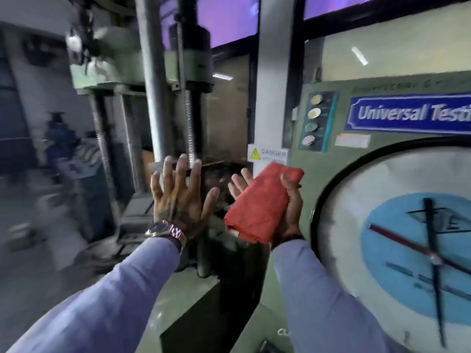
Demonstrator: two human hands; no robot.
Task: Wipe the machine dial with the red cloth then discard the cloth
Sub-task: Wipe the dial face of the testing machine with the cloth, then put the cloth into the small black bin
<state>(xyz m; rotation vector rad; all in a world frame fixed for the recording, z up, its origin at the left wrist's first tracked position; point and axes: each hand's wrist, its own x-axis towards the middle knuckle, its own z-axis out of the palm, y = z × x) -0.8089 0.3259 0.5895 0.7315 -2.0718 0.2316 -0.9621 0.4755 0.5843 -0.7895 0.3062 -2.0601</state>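
A folded red cloth (262, 203) lies in the palm of my right hand (289, 207), whose fingers curl around its edges at chest height. My left hand (179, 197) is raised beside it, back toward me, fingers spread and holding nothing; a metal watch sits on its wrist. The machine dial (362, 189) is a large round white face with a black rim, a blue centre, a red pointer and a black pointer, at the right of the view. The cloth is left of the dial and apart from it.
The dial sits in a green cabinet (339, 149) with a blue "Universal Testing" label and a column of indicator lamps (314, 121). A tall press frame with steel columns (153, 98) stands behind my hands. A danger sign (267, 155) hangs on a pillar.
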